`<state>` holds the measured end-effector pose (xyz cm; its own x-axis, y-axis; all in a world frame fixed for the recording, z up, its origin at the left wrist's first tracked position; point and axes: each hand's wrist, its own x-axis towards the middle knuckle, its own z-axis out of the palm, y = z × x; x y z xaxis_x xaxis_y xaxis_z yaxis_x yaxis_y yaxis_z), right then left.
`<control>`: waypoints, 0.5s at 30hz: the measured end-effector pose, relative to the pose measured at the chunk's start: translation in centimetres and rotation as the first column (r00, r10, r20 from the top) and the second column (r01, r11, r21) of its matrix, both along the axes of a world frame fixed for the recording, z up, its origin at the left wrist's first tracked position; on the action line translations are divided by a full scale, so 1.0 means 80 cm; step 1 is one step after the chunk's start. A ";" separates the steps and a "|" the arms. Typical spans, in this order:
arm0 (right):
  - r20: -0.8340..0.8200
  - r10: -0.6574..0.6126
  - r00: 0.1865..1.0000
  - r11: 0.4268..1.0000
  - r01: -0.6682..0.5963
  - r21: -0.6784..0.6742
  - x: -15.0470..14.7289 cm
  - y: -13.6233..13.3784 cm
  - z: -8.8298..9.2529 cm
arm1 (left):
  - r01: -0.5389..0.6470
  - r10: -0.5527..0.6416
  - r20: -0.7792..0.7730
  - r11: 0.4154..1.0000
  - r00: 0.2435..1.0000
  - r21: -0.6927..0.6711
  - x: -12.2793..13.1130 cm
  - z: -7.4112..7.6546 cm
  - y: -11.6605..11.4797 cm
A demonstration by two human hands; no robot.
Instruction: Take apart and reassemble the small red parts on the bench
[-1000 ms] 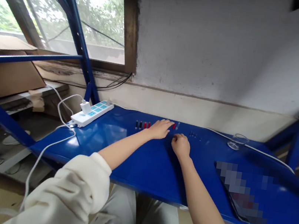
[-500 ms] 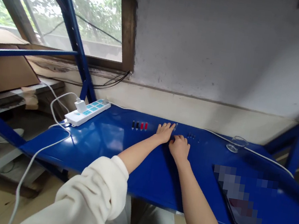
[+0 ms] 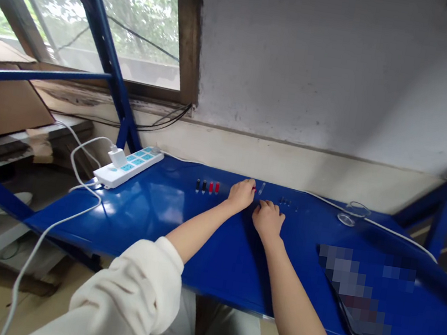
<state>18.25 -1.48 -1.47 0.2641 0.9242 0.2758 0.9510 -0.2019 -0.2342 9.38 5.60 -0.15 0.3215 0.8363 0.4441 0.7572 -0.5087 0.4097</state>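
Observation:
My left hand [image 3: 242, 195] is closed, with a small red piece [image 3: 253, 189] showing at its fingertips. Just beyond these fingers lies a slim clear tube [image 3: 261, 188] on the blue table [image 3: 225, 268]. My right hand [image 3: 268, 219] rests on the tabletop close by, its fingers curled in; whatever they may hold is hidden. Left of both hands is a row of small cylinders with clear ends: two black ones [image 3: 204, 186] and two red ones [image 3: 211, 187]. To the right of my right hand are several tiny clear pieces [image 3: 284, 201].
A white power strip [image 3: 129, 167] with a plugged-in charger sits at the table's left end, its cable hanging down. A clear round dish [image 3: 345, 219] lies at the back right. A dark, pixelated flat object [image 3: 350, 298] is at the front right. Blue frame posts [image 3: 114, 78] flank the table.
My left hand has drawn back slightly to the left, its spread fingers now closed on a small red piece. The clear tube is uncovered. My right hand has hardly moved.

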 end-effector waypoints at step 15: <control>-0.097 -0.004 0.995 0.981 -0.015 -0.192 -0.001 0.027 -0.029 | 0.055 -0.021 0.476 0.997 0.879 -0.056 -0.056 -0.023 -0.081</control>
